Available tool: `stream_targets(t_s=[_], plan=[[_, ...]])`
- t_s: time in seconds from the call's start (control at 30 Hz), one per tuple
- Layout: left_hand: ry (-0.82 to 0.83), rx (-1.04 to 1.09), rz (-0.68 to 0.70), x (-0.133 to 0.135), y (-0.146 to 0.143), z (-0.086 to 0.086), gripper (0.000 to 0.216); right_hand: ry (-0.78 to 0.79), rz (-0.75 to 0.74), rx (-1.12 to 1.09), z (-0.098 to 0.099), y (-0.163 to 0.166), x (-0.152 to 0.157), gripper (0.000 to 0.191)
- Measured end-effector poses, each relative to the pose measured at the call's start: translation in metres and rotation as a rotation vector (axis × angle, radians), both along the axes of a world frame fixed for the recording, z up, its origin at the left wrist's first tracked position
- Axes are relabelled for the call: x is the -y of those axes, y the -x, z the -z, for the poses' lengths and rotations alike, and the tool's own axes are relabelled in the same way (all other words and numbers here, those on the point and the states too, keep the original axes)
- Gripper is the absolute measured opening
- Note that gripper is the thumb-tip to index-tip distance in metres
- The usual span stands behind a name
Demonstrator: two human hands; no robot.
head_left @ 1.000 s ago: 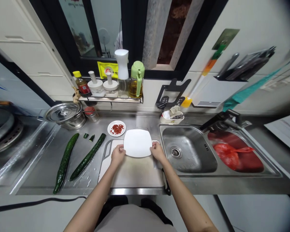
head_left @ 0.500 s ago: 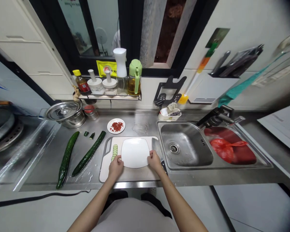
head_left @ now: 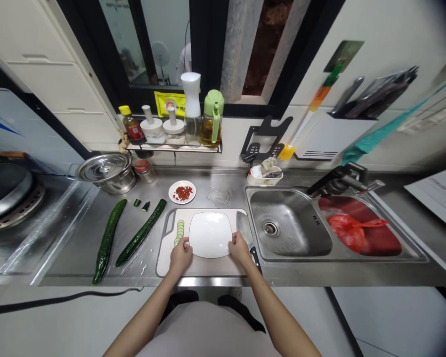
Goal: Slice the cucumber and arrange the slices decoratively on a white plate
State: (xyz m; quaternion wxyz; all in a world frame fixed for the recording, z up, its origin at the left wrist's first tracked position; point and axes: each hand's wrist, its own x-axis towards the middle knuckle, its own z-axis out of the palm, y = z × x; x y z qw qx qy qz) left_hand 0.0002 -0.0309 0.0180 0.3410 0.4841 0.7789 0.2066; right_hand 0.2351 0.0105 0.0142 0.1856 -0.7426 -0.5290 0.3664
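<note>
A white, rounded-square plate (head_left: pixel 210 235) is over the middle of the cutting board (head_left: pixel 165 263). My left hand (head_left: pixel 181 256) pinches its left edge, and my right hand (head_left: pixel 239 248) grips the right edge. Whether the plate rests on the board or hovers just above it, I cannot tell. Beside my left hand lies a row of cucumber slices (head_left: pixel 180 231). A knife (head_left: pixel 254 254) with a black handle lies along the board's right side, partly hidden by my right hand. Left of the board are two cucumbers (head_left: pixel 110 238) and two small cut-off ends (head_left: pixel 145 206).
Behind the board stands a small plate of red bits (head_left: pixel 182 192). A lidded steel pot (head_left: pixel 107 171) and a red-capped jar (head_left: pixel 144 171) are at the back left. To the right is a double sink (head_left: pixel 290 223) with a red plastic bag (head_left: pixel 345 232) in its right basin.
The whole scene has shifted slightly to the right as the camera turned a little. Both hands keep the same hold on the plate, which stays over the board.
</note>
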Motion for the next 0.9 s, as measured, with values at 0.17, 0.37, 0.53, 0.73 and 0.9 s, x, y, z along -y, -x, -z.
stream_targets(t_s=[0.17,0.37,0.53,0.73,0.9], plan=[[-0.010,0.035,0.009,0.003,0.002,0.001,0.032,0.004,0.011,-0.001,-0.003,0.000,0.001,0.025],[-0.022,0.059,0.004,0.003,0.000,-0.002,0.031,0.010,-0.004,0.010,0.001,-0.001,0.003,0.023],[-0.065,0.099,-0.020,0.007,0.005,-0.009,0.033,0.054,-0.028,0.029,0.003,-0.004,0.001,0.026],[-0.134,-0.020,-0.156,0.020,0.039,-0.008,0.029,-0.045,-0.053,0.185,-0.012,-0.010,-0.002,0.036],[-0.065,-0.178,-0.115,0.018,0.050,-0.006,0.027,-0.139,-0.091,0.141,-0.019,-0.007,-0.001,0.043]])
